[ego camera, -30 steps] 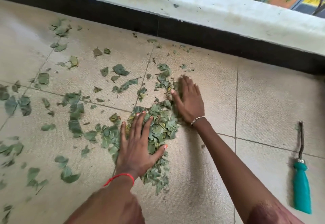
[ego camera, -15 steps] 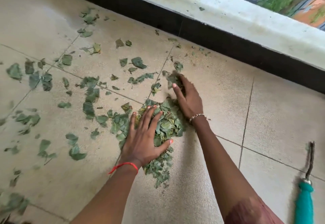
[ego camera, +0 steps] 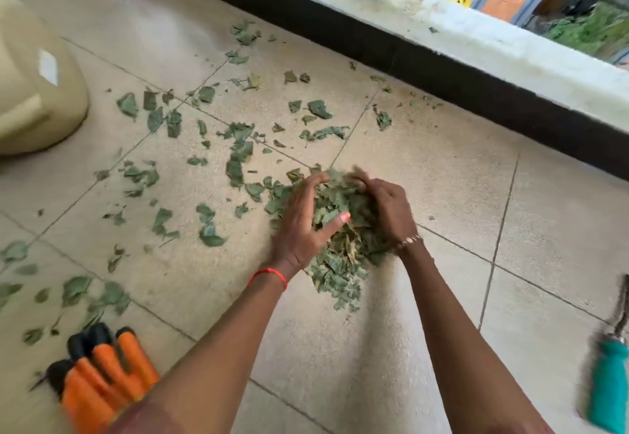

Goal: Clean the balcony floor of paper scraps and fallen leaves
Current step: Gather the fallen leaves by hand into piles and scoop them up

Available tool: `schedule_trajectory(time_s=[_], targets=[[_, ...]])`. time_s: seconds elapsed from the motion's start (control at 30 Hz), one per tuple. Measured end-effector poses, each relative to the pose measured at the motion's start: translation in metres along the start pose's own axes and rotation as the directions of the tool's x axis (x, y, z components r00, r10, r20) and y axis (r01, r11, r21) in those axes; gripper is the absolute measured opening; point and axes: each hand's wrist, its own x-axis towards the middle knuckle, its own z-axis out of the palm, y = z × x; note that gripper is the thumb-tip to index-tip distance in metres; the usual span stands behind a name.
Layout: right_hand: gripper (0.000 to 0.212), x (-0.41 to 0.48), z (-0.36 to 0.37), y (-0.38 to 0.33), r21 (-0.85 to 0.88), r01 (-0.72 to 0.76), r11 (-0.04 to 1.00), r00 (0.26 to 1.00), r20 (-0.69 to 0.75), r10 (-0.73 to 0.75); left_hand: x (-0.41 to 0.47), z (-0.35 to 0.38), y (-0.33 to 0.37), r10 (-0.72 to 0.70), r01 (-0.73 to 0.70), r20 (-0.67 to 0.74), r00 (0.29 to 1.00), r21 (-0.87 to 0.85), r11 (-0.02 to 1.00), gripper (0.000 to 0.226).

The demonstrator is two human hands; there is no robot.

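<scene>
My left hand and right hand curl around a heap of leaves, cupping it between them on the tiled floor beside scattered leaves.

A red thread circles the left wrist, a beaded bracelet the right (coral-painted thumbnail on the left hand).

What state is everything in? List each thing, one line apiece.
leaf pile: heaped on the floor, between both hands.
left hand: curled round its left side.
right hand: curled round its right side.
scattered leaves: loose on the tiles, not yet gathered.
teal-handled tool: lying on the floor, untouched.
orange-handled tool: lying on the floor, untouched.
beige container: resting on the floor.
</scene>
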Motion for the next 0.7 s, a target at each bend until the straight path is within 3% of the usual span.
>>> schedule_trajectory(time_s=[0.1,0.17,0.23,0.3,0.37,0.43,0.47,0.53,0.6,0.63,0.7], targets=[[0.033,-0.041,-0.006,-0.013,0.134,0.015,0.991,0.935,-0.354,0.033,-0.012,-0.020,0.008,0.009,-0.010,-0.020,1.000,-0.067,0.998,0.050],[0.041,-0.067,0.004,-0.008,0.057,-0.036,0.998,0.907,-0.418,0.056,-0.021,-0.030,0.006,0.002,-0.002,-0.110,0.994,-0.002,1.000,0.048],[0.063,-0.092,0.026,0.004,-0.120,-0.101,0.988,0.908,-0.416,0.042,-0.035,-0.035,-0.003,-0.010,0.069,-0.271,0.962,0.209,0.975,0.054],[0.076,-0.113,0.050,0.016,-0.262,-0.171,0.950,0.889,-0.456,0.035,-0.054,-0.040,-0.021,-0.078,0.270,-0.431,0.899,0.406,0.873,0.062],[0.080,-0.128,0.070,0.020,-0.292,-0.231,0.928,0.854,-0.518,0.050,-0.070,-0.043,-0.037,-0.168,0.511,-0.590,0.790,0.483,0.711,0.072],[0.079,-0.133,0.082,0.020,-0.336,-0.255,0.907,0.831,-0.555,0.028,-0.072,-0.044,-0.040,-0.262,0.634,-0.626,0.734,0.495,0.594,0.082],[0.078,-0.134,0.086,0.020,-0.373,-0.257,0.892,0.832,-0.554,0.008,-0.069,-0.043,-0.040,-0.305,0.634,-0.581,0.754,0.523,0.570,0.086],[0.077,-0.132,0.090,0.020,-0.421,-0.252,0.871,0.840,-0.542,-0.019,-0.062,-0.035,-0.035,-0.309,0.503,-0.401,0.862,0.609,0.614,0.084],[0.076,-0.132,0.090,0.019,-0.424,-0.228,0.877,0.843,-0.536,-0.040,-0.054,-0.031,-0.026,-0.253,0.331,-0.217,0.943,0.516,0.790,0.078],[0.074,-0.132,0.090,0.018,-0.436,-0.191,0.879,0.853,-0.517,-0.071,-0.053,-0.031,-0.021,-0.220,0.282,-0.202,0.954,0.366,0.887,0.075],[0.069,-0.131,0.093,0.016,-0.483,-0.079,0.872,0.868,-0.463,-0.177,-0.054,-0.038,-0.016,-0.185,0.231,-0.323,0.928,0.110,0.967,0.067]])
